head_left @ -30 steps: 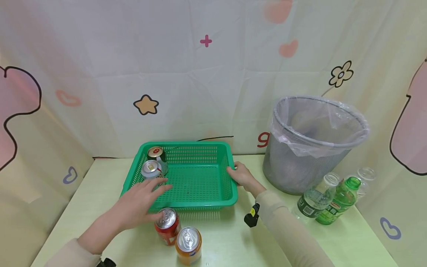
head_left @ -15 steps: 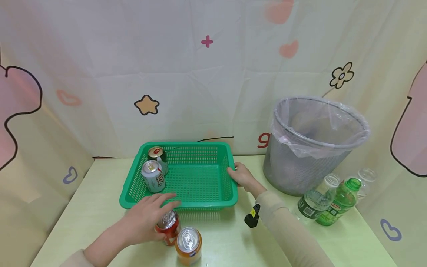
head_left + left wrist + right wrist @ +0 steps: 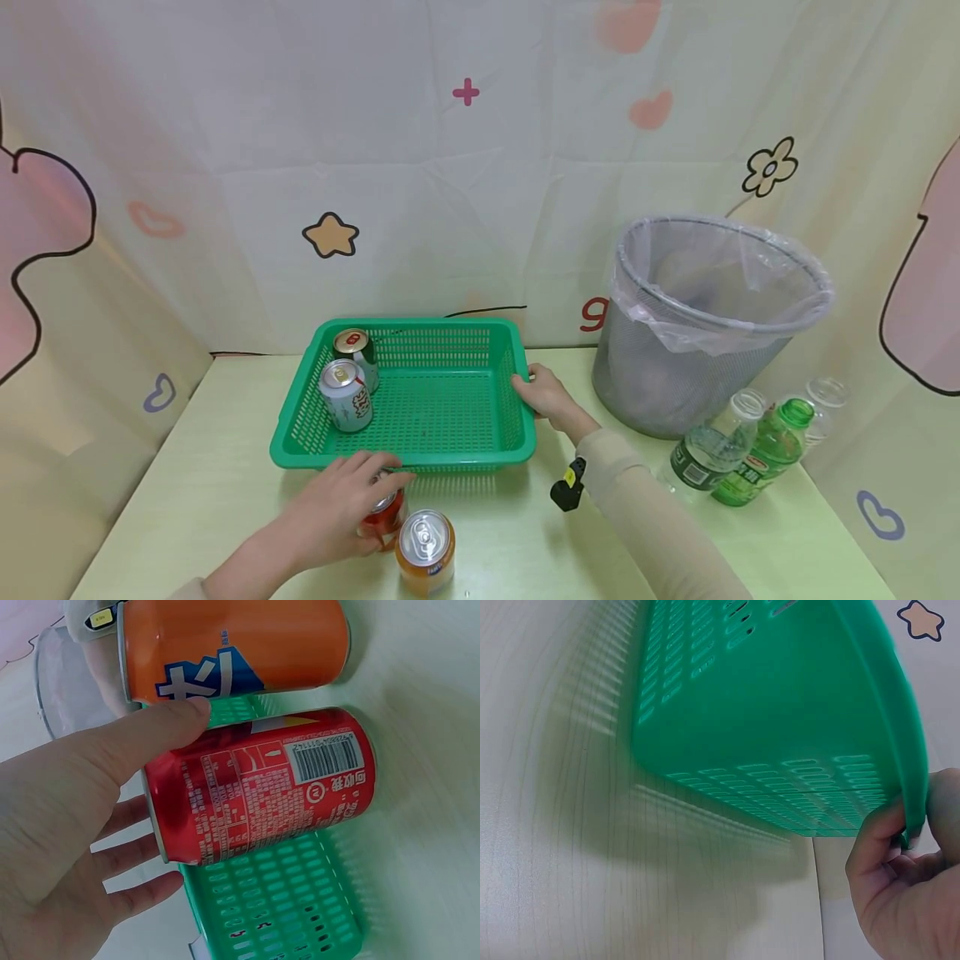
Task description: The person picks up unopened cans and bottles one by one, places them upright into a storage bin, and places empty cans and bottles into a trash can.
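A red soda can point(image 3: 262, 787) stands in front of the green plastic basket point(image 3: 450, 460). My left hand point(image 3: 337, 508) reaches round its upper part, thumb on one side and fingers behind it, some fingertips hidden by the can. Right beside it is an orange soda can point(image 3: 425, 550), also upright. My right hand point(image 3: 550, 396) grips the basket's right rim, fingers curled under the edge, as the right wrist view shows. Inside the basket at the left stand a white can point(image 3: 348, 404) and a dark-topped can point(image 3: 356, 350) behind it.
A grey mesh bin point(image 3: 645, 383) with a clear liner stands at the back right. Before it are a clear bottle point(image 3: 708, 454), a green bottle point(image 3: 765, 458) and another clear bottle point(image 3: 825, 404). A printed curtain point(image 3: 450, 208) hangs behind the table point(image 3: 187, 467).
My left hand has come down from above the basket's front left to the red can, which has shifted slightly right. My right hand has stayed on the basket rim.
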A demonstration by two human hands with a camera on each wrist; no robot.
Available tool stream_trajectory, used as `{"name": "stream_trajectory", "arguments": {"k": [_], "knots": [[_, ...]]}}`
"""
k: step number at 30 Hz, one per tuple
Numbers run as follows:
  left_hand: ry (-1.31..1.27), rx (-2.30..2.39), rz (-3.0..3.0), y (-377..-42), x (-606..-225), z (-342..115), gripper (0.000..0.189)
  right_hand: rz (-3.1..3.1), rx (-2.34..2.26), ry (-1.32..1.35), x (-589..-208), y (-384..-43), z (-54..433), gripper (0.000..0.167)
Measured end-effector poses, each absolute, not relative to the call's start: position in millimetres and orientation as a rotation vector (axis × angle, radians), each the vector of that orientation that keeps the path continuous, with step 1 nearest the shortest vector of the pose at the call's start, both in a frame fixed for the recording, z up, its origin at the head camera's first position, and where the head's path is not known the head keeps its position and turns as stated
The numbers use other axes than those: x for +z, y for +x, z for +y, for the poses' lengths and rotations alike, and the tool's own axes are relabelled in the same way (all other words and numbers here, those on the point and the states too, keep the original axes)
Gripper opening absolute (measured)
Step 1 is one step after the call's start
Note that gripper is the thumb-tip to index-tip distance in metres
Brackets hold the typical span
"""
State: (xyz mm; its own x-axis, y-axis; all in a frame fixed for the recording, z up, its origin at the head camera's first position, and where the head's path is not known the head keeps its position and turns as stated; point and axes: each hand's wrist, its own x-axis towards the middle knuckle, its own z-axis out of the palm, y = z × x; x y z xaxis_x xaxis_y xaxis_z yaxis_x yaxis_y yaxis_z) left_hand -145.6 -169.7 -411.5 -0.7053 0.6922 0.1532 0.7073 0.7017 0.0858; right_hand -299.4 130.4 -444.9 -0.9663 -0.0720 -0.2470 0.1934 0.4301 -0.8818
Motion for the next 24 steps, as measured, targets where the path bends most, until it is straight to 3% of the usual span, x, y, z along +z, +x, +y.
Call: {"name": "stream_trajectory", "arguments": {"k": [14, 24], "knots": [[-1.149, -0.185, -2.693, -142.1, -418.4, -167.7, 0.054, 2.424, -1.562, 0.116, -443.9, -298.7, 129.9, 0.036], [-1.126, -0.175, -2.691, -138.6, -417.1, -169.9, 0.053, 2.437, -1.556, 0.111, -443.8, -298.4, 128.8, 0.034]]}}
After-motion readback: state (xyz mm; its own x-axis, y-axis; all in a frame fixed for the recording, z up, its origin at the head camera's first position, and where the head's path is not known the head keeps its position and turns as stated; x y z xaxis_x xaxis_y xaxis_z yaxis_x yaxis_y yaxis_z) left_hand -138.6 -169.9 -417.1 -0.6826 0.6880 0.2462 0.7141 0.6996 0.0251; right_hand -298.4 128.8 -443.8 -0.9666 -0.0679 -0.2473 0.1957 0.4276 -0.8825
